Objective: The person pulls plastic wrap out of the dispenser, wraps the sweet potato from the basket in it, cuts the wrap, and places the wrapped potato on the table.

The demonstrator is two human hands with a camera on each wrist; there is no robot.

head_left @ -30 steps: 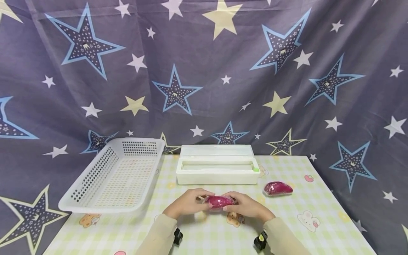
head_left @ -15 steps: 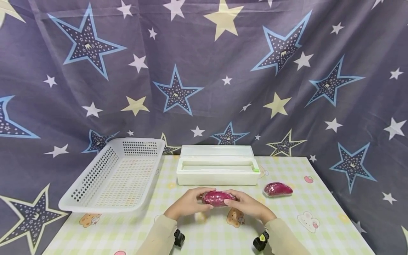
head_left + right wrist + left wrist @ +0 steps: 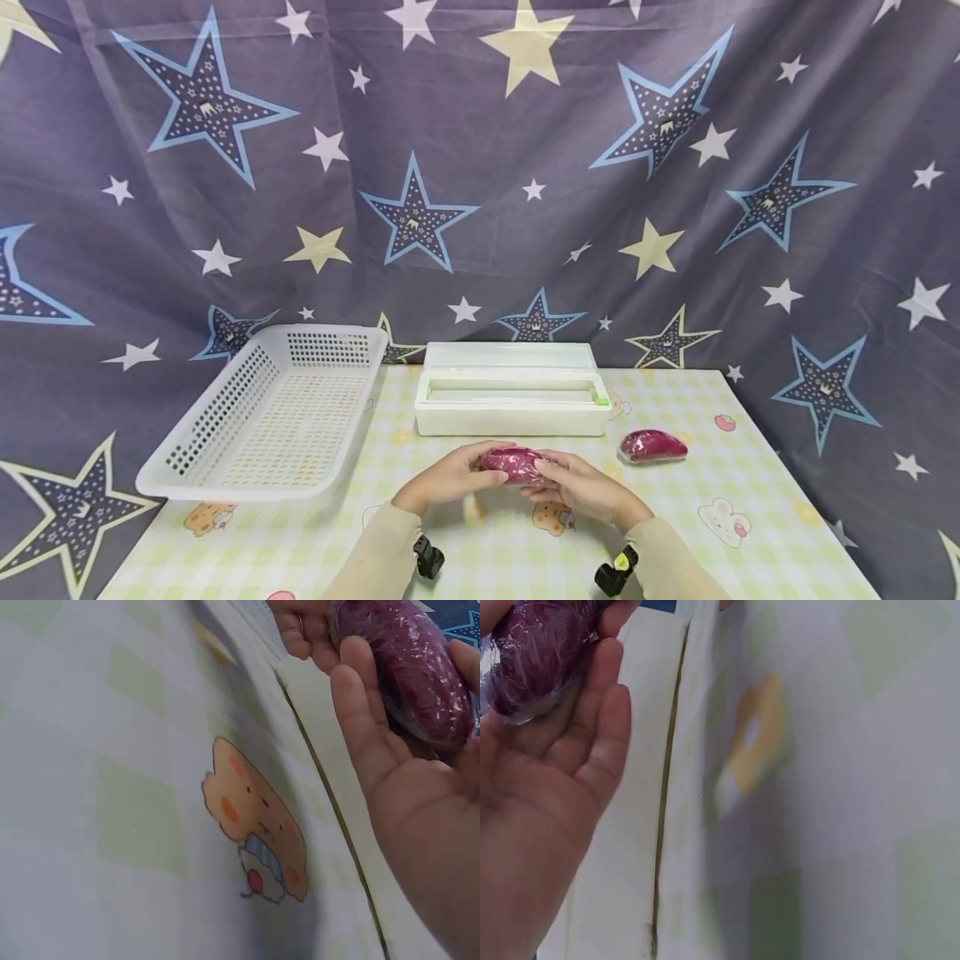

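A purple sweet potato (image 3: 513,464) wrapped in clear cling film is held between both hands, above the table and in front of the white box. The left hand (image 3: 452,478) holds its left end, with the thumb on the near side. In the left wrist view the fingers lie under the wrapped sweet potato (image 3: 540,652). The right hand (image 3: 585,492) grips the other end, its thumb on the near side and fingers beneath. The right wrist view shows crinkled film shining over the sweet potato (image 3: 412,667). Parts of its ends are hidden by the hands.
A white cling film dispenser (image 3: 510,421) with its lid raised and a green slider stands behind the hands. To its right lies another wrapped purple sweet potato (image 3: 652,447). A white perforated basket (image 3: 345,454) stands at the left. A starry curtain (image 3: 480,233) hangs behind the table.
The sweet potato has turned and risen slightly between the hands. The right hand's fingers have moved underneath it, and its thumb has shifted over the near side. The other sweet potato stays put.
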